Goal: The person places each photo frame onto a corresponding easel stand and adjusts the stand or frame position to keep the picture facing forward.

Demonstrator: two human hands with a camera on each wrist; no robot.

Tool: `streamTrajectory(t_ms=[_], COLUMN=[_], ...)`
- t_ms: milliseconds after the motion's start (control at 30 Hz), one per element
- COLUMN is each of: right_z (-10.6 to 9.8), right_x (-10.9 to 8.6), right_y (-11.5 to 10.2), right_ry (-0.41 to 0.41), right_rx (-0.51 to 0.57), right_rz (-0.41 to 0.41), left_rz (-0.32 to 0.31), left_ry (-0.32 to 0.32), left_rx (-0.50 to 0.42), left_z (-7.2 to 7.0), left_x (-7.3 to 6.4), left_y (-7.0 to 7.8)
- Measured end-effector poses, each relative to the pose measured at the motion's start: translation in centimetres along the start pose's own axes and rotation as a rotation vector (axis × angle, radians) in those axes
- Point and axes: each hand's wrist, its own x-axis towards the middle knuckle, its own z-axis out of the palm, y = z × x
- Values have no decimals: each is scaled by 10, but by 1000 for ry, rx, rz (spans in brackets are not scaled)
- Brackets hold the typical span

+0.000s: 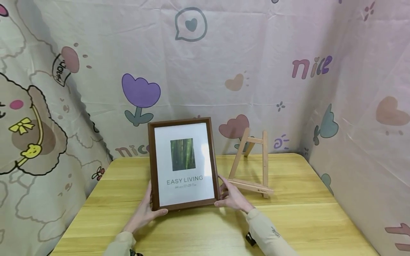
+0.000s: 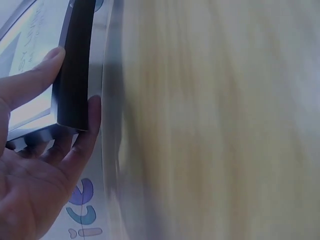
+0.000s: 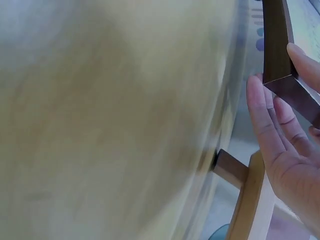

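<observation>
A brown picture frame [image 1: 184,205] is held upright, tilted slightly, above the wooden table. Behind its glass sits a white sheet with a green bamboo picture and the words EASY LIVING. My left hand [image 1: 145,209] grips the frame's lower left corner, thumb in front and fingers around the side and back. The right hand [image 1: 233,196] grips the lower right corner in the same way. In the wrist views, the left hand [image 2: 40,185] and right hand [image 3: 290,150] each have the thumb over the front edge. The fingertips behind the frame are partly hidden.
A small wooden easel [image 1: 250,184] stands on the table [image 1: 205,234], just right of the right hand. Its lower ledge reaches close to that hand. Cloth curtains [image 1: 205,64] with printed flowers and hearts surround the table at the back and sides.
</observation>
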Motion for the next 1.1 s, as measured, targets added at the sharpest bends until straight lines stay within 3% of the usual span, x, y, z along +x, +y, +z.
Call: streamTrajectory(t_ms=[233, 667, 1100], right_z=[-11, -32, -53], right_x=[-6, -21, -37], right_y=[5, 7, 14], right_ry=[36, 121, 171], right_rx=[-7, -4, 48], right_rz=[-51, 29, 12], left_rz=[71, 169, 114], left_ry=[30, 65, 18], left_rx=[-24, -45, -77], left_z=[10, 31, 51], left_x=[9, 33, 53], left_y=[6, 18, 34])
